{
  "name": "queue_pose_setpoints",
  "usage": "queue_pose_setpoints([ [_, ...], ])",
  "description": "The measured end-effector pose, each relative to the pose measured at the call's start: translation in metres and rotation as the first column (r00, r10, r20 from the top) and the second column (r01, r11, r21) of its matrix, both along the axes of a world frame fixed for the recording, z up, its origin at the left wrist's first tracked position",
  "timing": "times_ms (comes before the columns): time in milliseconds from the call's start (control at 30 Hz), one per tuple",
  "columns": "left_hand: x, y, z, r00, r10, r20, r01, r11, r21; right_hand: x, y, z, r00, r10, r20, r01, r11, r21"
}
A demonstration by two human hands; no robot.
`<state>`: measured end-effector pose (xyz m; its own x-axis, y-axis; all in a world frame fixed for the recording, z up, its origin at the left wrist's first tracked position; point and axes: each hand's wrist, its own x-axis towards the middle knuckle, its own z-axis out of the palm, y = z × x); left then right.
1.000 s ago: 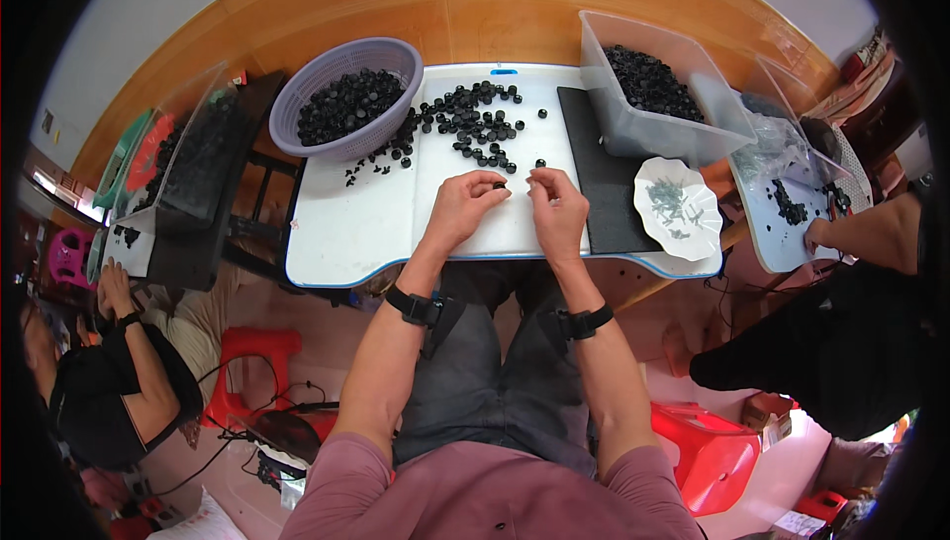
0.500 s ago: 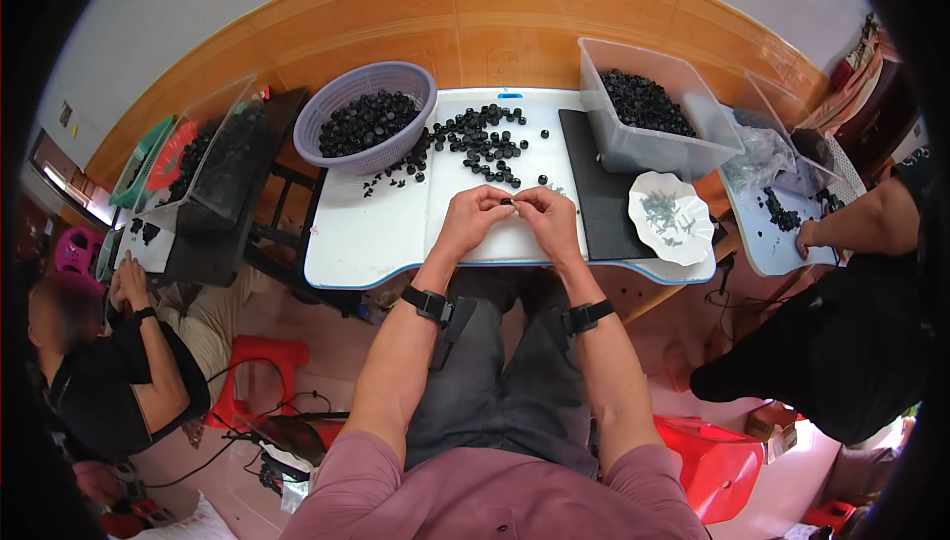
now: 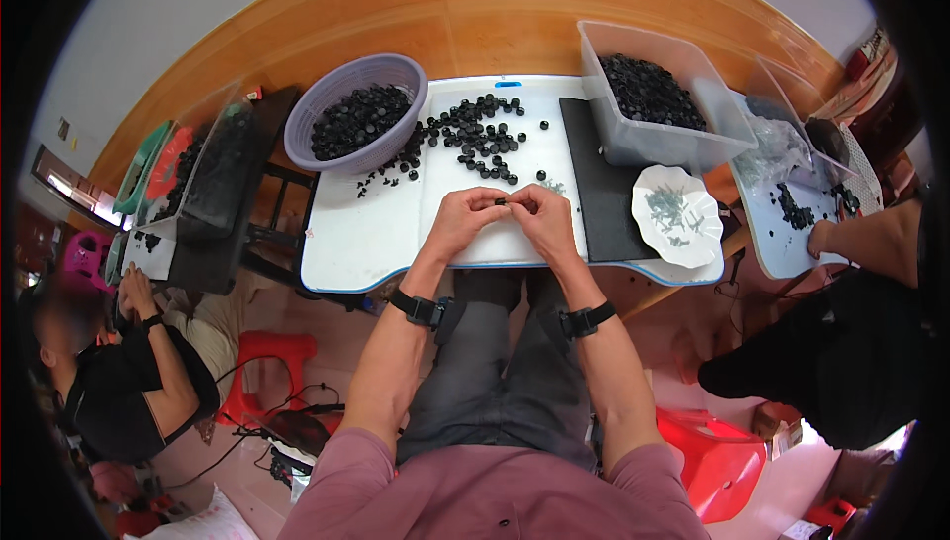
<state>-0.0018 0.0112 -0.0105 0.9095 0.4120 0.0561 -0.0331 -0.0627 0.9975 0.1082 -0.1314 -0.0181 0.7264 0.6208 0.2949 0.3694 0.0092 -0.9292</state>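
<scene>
Over the near edge of the white table (image 3: 361, 235), my left hand (image 3: 461, 221) and my right hand (image 3: 543, 221) meet fingertip to fingertip. Both are closed in a pinch on one small black cap-like piece (image 3: 501, 201), mostly covered by the fingers. Beyond them lie several loose round black caps (image 3: 483, 134), with smaller black bits (image 3: 386, 180) spilling toward the left. A few pale slivers (image 3: 554, 187) rest on the table just past my right hand.
At the back left stands a purple basket (image 3: 371, 156) of black pieces. A clear bin (image 3: 668, 149) of black pieces stands back right, beside a black mat (image 3: 606, 213). A white scalloped dish (image 3: 701, 251) holds pale slivers. Co-workers sit left and right; red stools (image 3: 708, 471) stand behind.
The view has shifted slightly. My hands stay together in the same place, with a small change in how the fingers hold the black piece.
</scene>
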Motion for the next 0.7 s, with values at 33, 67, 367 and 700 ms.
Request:
queue_pose_setpoints([
  [33, -0.001, 0.001, 0.0, 1.0, 0.005, -0.006, -0.005, 1.0, -0.018, 0.0, 0.002, 0.0, 0.999, -0.009, 0.045, 0.01, 1.0, -0.009],
  [67, -0.001, 0.001, 0.001, 1.0, 0.008, -0.009, -0.008, 1.0, -0.021, -0.001, 0.001, 0.0, 0.999, -0.008, 0.041, 0.008, 1.0, 0.002],
  [367, -0.002, -0.006, -0.006, 0.999, 0.044, -0.031, -0.043, 0.999, 0.011, -0.011, -0.01, 0.009, 0.997, -0.068, 0.046, 0.064, 0.994, 0.083],
  [700, 0.001, -0.013, 0.002, 0.994, 0.11, -0.019, -0.108, 0.99, 0.094, -0.01, -0.007, 0.0, 0.981, -0.179, 0.076, 0.168, 0.977, 0.13],
])
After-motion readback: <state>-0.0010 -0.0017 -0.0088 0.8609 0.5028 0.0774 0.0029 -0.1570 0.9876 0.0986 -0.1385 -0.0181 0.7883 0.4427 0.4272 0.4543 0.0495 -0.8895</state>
